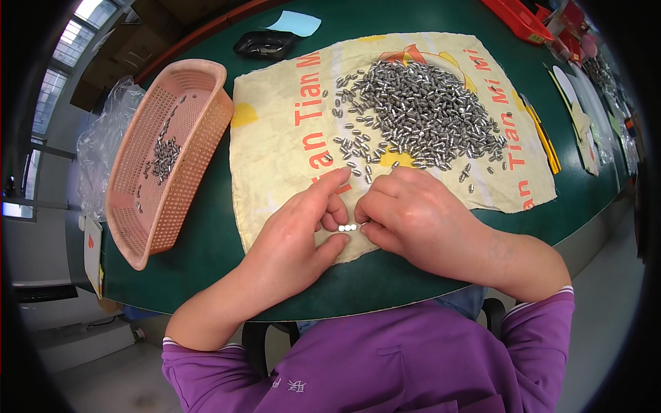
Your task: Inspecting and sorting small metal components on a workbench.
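Note:
Both my hands rest on a cream printed cloth (275, 158) near its front edge. My left hand (296, 234) has its index finger stretched forward and its thumb curled under a short row of small white pieces (348, 227). My right hand (410, 213) is curled, fingertips touching the other end of that row. The pieces lie between the two hands' fingertips. A large pile of small silver metal cylinders (420, 113) lies on the cloth just beyond my hands, with loose ones (351, 148) scattered at its left.
A pink perforated plastic basket (200, 131) with several silver cylinders (164, 157) inside stands at the left on the green table (206, 255). A black dish (265, 45) and a blue sheet (295, 23) lie at the back. Red trays (520, 17) and flat cut-outs (575, 117) are at the right.

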`<state>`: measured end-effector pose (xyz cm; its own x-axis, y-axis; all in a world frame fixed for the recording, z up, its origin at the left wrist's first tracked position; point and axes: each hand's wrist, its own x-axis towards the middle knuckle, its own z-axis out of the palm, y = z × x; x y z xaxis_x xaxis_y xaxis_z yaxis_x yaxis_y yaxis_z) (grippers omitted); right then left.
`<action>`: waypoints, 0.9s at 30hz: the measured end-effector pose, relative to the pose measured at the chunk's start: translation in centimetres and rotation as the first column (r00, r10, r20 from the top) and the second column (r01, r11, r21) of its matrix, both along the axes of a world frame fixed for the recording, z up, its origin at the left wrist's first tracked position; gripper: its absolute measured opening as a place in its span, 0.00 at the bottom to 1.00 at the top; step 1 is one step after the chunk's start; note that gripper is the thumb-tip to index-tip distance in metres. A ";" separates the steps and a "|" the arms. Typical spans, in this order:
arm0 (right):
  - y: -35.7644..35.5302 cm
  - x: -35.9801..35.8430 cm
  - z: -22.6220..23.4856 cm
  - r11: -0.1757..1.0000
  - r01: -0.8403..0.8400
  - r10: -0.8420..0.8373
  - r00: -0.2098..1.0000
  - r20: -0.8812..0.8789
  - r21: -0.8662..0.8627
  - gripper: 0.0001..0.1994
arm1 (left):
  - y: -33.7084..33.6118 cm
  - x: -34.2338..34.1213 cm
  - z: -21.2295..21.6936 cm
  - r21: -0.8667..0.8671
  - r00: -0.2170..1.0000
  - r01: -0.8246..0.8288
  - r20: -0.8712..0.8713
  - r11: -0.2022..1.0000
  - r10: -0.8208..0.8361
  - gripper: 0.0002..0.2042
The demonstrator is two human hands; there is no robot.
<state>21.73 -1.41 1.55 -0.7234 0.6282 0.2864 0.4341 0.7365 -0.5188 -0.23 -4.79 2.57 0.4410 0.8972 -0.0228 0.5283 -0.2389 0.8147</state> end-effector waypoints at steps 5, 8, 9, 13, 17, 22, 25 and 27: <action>-0.2 -0.1 0.1 0.998 0.035 -0.036 0.999 0.027 0.044 0.09 | 0.0 0.0 0.0 -0.005 1.000 0.003 0.004 1.000 -0.003 0.37; 0.1 -0.2 0.1 0.999 0.022 -0.018 0.996 -0.084 0.046 0.09 | 0.1 0.0 -0.1 0.012 1.000 0.006 -0.002 1.000 -0.005 0.37; 0.2 -0.1 0.2 0.999 0.014 -0.011 0.995 -0.098 0.033 0.09 | 0.1 0.0 -0.1 0.013 1.000 0.006 -0.001 1.000 -0.006 0.37; 0.3 -0.1 0.0 1.000 -0.019 0.017 0.996 -0.092 -0.022 0.08 | 0.1 -0.1 0.0 0.007 1.000 0.009 -0.003 1.000 -0.009 0.37; 0.2 -0.1 -0.5 0.996 -0.066 0.059 0.989 -0.134 -0.052 0.09 | 0.1 0.0 0.0 0.002 1.000 0.010 0.004 1.000 -0.010 0.37; 0.2 -0.1 -0.4 0.995 -0.055 0.045 0.992 -0.118 -0.085 0.09 | 0.1 0.0 0.0 -0.005 1.000 0.010 0.002 1.000 -0.010 0.36; 0.3 -0.1 -0.4 0.992 -0.054 0.043 0.994 -0.103 -0.111 0.10 | 0.1 0.0 -0.1 0.003 1.000 0.010 -0.006 1.000 -0.010 0.36; 0.3 0.0 -0.3 0.990 -0.050 0.037 0.994 -0.101 -0.130 0.10 | 0.1 0.0 -0.1 -0.001 1.000 0.009 0.002 1.000 -0.009 0.35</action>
<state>21.69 -1.08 1.27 -0.7236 0.6334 0.2741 0.3452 0.6760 -0.6510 -0.27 -4.68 2.49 0.4492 0.8932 -0.0230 0.5246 -0.2428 0.8160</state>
